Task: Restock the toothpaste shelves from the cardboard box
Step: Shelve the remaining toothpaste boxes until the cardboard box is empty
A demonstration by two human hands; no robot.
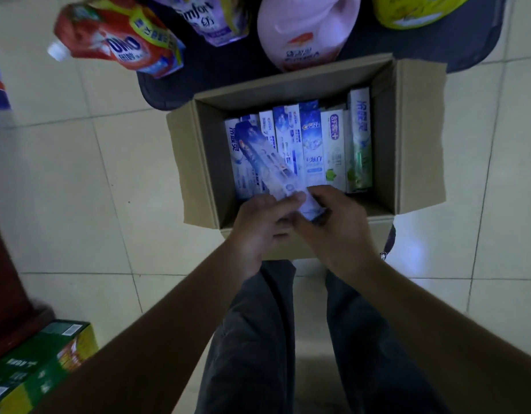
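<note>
Aslant, toothpaste carton (267,162) in right hand (336,225).

An open brown cardboard box (419,138) is sitting on the tiled floor (79,180), flaps spreading outward. White, blue and green toothpaste cartons (310,150) are standing side by side inside it. One bluish carton (267,162) is lying tilted across the row's left part, the left hand (258,225) and right hand (333,225) gripping its near end
</note>
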